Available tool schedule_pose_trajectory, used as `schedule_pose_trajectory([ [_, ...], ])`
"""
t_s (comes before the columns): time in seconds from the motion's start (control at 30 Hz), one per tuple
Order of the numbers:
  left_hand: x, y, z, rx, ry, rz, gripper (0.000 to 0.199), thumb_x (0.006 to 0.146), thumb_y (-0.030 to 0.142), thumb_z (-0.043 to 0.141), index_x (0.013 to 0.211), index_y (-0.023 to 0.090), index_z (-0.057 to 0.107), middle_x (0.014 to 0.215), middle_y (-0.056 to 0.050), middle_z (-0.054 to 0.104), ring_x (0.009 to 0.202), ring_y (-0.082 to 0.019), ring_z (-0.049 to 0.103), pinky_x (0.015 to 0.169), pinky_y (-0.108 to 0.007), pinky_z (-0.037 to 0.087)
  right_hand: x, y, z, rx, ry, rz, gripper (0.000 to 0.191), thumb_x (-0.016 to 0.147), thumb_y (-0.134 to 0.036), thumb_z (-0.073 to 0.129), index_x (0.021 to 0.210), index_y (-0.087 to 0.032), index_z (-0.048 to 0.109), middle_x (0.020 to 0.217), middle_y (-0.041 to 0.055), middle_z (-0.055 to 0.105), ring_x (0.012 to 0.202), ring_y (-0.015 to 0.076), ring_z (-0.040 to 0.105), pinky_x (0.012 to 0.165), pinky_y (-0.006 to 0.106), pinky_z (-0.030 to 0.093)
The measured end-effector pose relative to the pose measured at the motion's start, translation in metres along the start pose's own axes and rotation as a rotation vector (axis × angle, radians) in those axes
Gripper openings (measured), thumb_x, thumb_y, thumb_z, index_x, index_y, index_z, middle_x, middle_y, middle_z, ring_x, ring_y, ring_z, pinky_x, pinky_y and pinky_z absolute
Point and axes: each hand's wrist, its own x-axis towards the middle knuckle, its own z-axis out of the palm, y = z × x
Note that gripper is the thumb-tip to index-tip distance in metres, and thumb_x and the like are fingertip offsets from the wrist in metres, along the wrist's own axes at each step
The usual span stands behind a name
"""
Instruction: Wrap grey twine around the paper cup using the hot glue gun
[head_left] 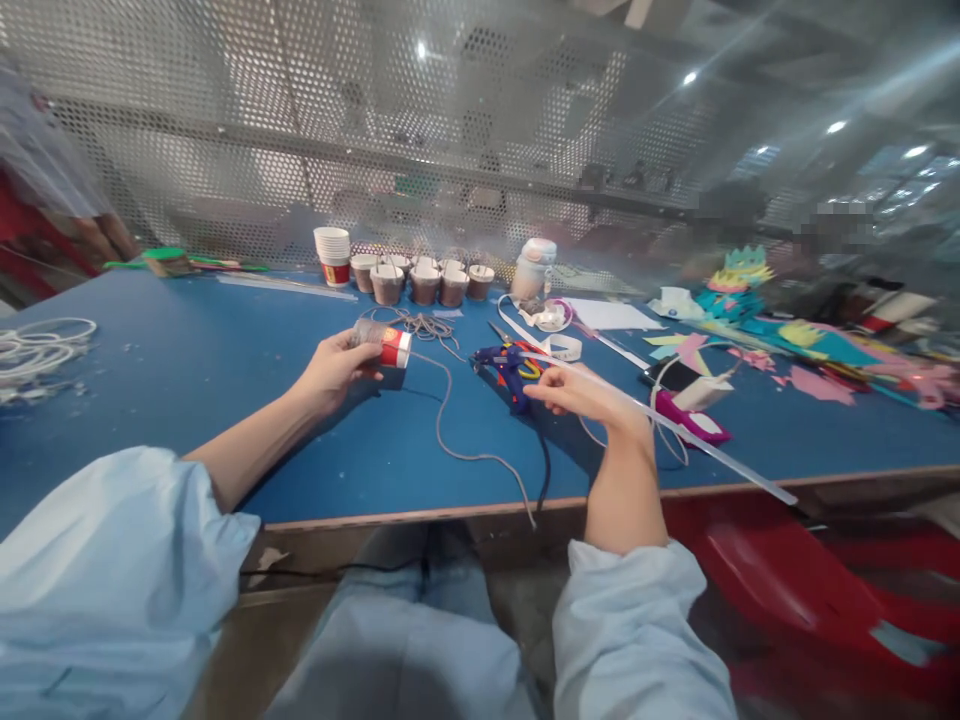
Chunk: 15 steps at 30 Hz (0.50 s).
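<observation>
Tilted on its side, a red and white paper cup (395, 348) with grey cord wound round one end is in my left hand (341, 368), fingers closed round it. A loose grey cord (442, 425) trails from the cup to the table's front edge. My right hand (574, 393) has its fingers curled together beside the handle of a blue glue gun (513, 380); whether they grip anything is hidden. A long clear glue stick (720, 456) runs from the gun's rear across my right wrist.
Several cord-wrapped cups (424, 284) and a cup stack (332, 256) line the back of the blue table (360, 470). A bottle (534, 268), white tape (564, 347), a purple and white object (694, 420) and paper scraps (817, 383) lie rightward; coiled cord (49, 345) lies left.
</observation>
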Motion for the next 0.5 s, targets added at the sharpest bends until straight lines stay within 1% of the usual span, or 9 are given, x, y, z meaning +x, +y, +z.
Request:
schedule_pose_trajectory([
  [0.07,0.003,0.000,-0.003,0.002,0.007,0.015,0.025,0.059,0.017,0.072,0.084,0.012,0.068,0.077,-0.005,0.069,0.064,-0.014,0.061,0.050,-0.023,0.050,0.009,0.008,-0.001,-0.063,0.083,-0.070,0.039,0.075,-0.054,0.062,0.058,-0.020,0.055,0.049,-0.0021,0.054,0.049,0.0126,0.051,0.051,0.026,0.042],
  [0.13,0.005,-0.001,-0.006,0.006,0.018,0.021,0.024,0.060,0.017,0.071,0.083,0.012,0.068,0.076,-0.005,0.068,0.064,-0.014,0.062,0.049,-0.023,0.050,0.018,0.013,0.002,-0.063,0.106,-0.116,0.034,0.076,-0.051,0.062,0.063,-0.020,0.058,0.054,-0.0019,0.056,0.054,0.0142,0.053,0.055,0.028,0.043],
  [0.23,0.008,-0.002,-0.009,0.014,0.018,0.013,0.025,0.060,0.017,0.071,0.084,0.012,0.068,0.076,-0.005,0.068,0.064,-0.014,0.061,0.049,-0.022,0.050,0.026,0.013,0.009,-0.043,0.103,-0.161,0.028,0.076,-0.047,0.063,0.079,-0.019,0.065,0.067,0.0004,0.063,0.065,0.0178,0.058,0.065,0.032,0.047],
  [0.33,0.009,-0.003,-0.011,0.020,0.012,-0.011,0.026,0.060,0.018,0.072,0.085,0.012,0.068,0.077,-0.005,0.069,0.064,-0.013,0.062,0.049,-0.021,0.050,0.026,0.008,0.014,-0.026,0.086,-0.212,0.032,0.077,-0.047,0.062,0.094,-0.020,0.067,0.080,0.0029,0.068,0.075,0.0207,0.061,0.073,0.034,0.048],
  [0.43,0.009,-0.004,-0.011,0.022,0.004,-0.015,0.026,0.059,0.018,0.072,0.084,0.012,0.068,0.077,-0.005,0.069,0.064,-0.013,0.062,0.048,-0.021,0.050,0.024,0.004,0.016,-0.013,0.056,-0.247,0.035,0.079,-0.048,0.062,0.102,-0.021,0.066,0.089,0.0041,0.069,0.082,0.0219,0.062,0.077,0.035,0.048],
  [0.5,0.009,-0.005,-0.012,0.028,0.003,-0.010,0.025,0.059,0.017,0.072,0.083,0.012,0.068,0.076,-0.005,0.069,0.064,-0.014,0.062,0.048,-0.022,0.050,0.023,0.002,0.015,0.003,0.051,-0.250,0.035,0.079,-0.048,0.062,0.101,-0.022,0.066,0.092,0.0042,0.069,0.084,0.0219,0.062,0.079,0.034,0.047],
])
